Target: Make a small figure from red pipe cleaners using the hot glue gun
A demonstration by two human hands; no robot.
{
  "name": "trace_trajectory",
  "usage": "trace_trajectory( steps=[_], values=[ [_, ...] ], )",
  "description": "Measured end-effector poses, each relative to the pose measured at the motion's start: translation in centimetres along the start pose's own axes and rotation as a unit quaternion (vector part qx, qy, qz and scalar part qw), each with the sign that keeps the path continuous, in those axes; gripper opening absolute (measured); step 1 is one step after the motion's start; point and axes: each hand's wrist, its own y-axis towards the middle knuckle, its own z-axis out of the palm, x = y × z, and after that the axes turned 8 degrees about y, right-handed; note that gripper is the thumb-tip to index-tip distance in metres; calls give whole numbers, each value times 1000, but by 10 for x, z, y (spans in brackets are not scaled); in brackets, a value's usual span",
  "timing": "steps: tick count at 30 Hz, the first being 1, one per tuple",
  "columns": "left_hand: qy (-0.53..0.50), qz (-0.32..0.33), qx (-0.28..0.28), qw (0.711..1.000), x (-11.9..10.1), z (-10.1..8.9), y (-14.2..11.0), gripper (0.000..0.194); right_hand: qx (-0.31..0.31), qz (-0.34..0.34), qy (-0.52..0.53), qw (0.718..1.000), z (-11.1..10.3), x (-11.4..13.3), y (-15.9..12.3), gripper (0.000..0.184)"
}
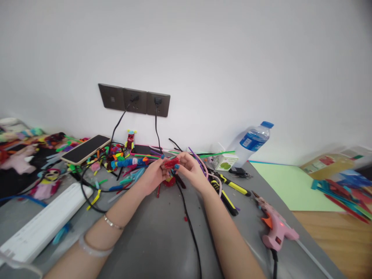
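Note:
A small red fuzzy pipe-cleaner piece (172,163) is pinched between both hands above the middle of the grey table. My left hand (153,176) is closed at its left end, thumb and fingertips together. On the other side, my right hand (192,172) is closed on the same piece, its thumb lying across the front. Below the fingers, a red and yellow bit (169,181) shows partly; its shape is hard to make out. Loose pipe cleaners (133,178) lie just left of my left hand. Yellow-and-black pliers (225,197) lie right of my right hand.
A pink glue gun (274,226) with a black cord is at the right. Behind stand a water bottle (255,136) and a small box (225,161). A white power strip (43,221), a phone (86,149) and several fuzzy figures occupy the left. A black cable (188,224) crosses the front.

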Motion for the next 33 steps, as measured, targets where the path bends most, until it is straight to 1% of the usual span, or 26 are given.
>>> trace_trajectory(
  steps=[4, 7, 9, 11, 15, 20, 23, 26, 33],
  values=[
    [87, 85, -23, 992, 1, -1, 0, 40, -24, -4, -6, 1000, 0, 2, 1, 32],
    [143, 129, -32, 981, 1, -1, -1, 35, -27, -1, -11, 1000, 0, 1, 2, 34],
    [158, 147, -39, 976, 0, -1, -2, 30, -32, -1, -12, 999, -1, 1, 2, 34],
    [158, 155, -37, 974, 0, 0, -2, 27, -42, -2, -20, 999, -1, 0, 3, 34],
    [148, 163, -24, 975, 1, -1, -2, 27, -58, -13, -36, 998, -3, -3, 4, 36],
    [171, 173, -54, 968, -1, 0, -2, 21, -75, -30, -42, 996, -5, -7, 4, 36],
    [180, 184, -61, 964, -2, 2, -2, 20, -78, -37, -36, 996, -5, -9, 3, 33],
    [183, 185, -62, 964, -1, 1, -2, 19, -82, -35, -36, 995, -6, -10, 3, 31],
    [179, 175, -51, 967, -1, 3, -4, 22, -92, -45, -58, 993, -5, -10, 4, 32]
  ],
)
